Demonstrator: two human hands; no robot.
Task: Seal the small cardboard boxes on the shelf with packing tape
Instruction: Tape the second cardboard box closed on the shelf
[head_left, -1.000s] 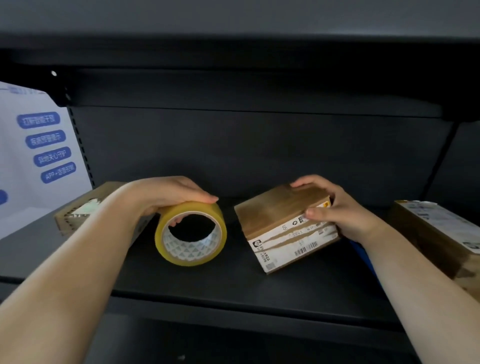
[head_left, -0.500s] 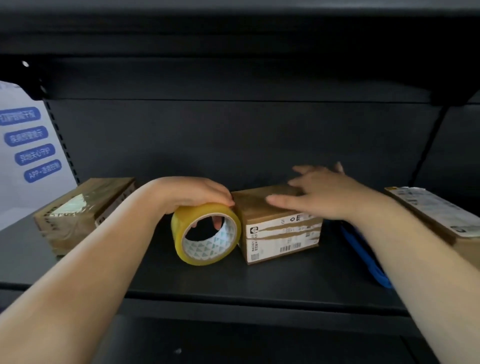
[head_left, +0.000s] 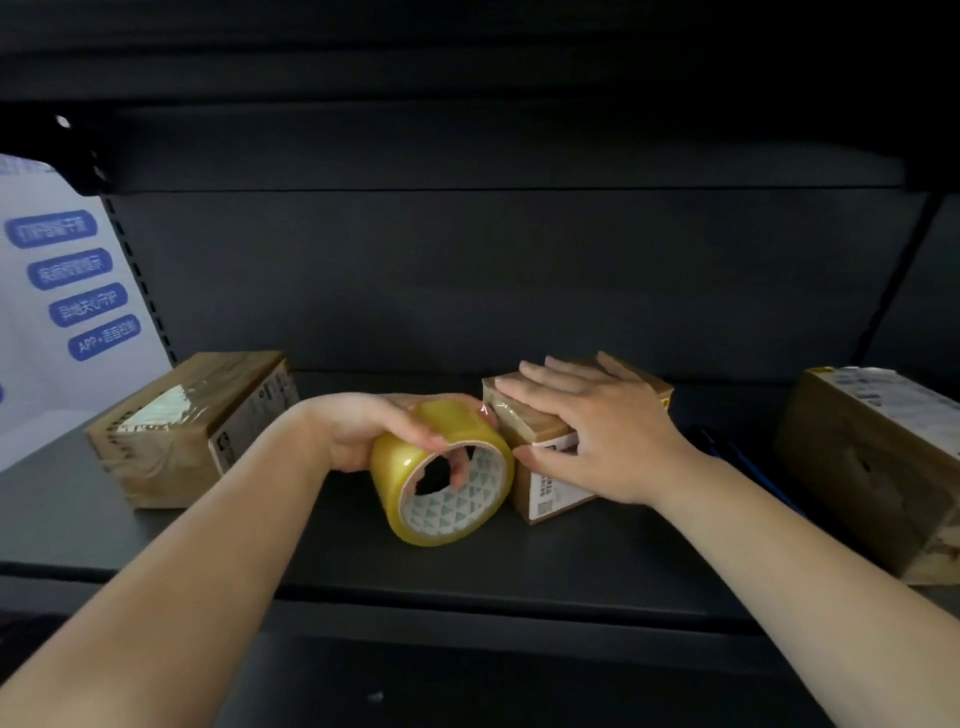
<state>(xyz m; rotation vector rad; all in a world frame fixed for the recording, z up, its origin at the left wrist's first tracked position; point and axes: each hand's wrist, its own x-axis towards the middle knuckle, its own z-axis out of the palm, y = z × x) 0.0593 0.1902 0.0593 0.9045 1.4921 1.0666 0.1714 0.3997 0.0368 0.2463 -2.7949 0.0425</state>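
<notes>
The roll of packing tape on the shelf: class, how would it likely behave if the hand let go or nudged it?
The tape roll stands on its curved edge, so it would probably roll along the shelf. Its glossy surface looks slippery; the left hand hooks fingers through the core. The hollow centre suggests it is fairly light.

tape roll (head_left: 441, 475): glossy yellowish plastic film, patterned paper core
small box (head_left: 540, 421): matt brown cardboard, shiny clear tape strip, white paper label
left box (head_left: 192, 426): cardboard, glossy tape
shelf (head_left: 597, 561): matt dark metal
</notes>
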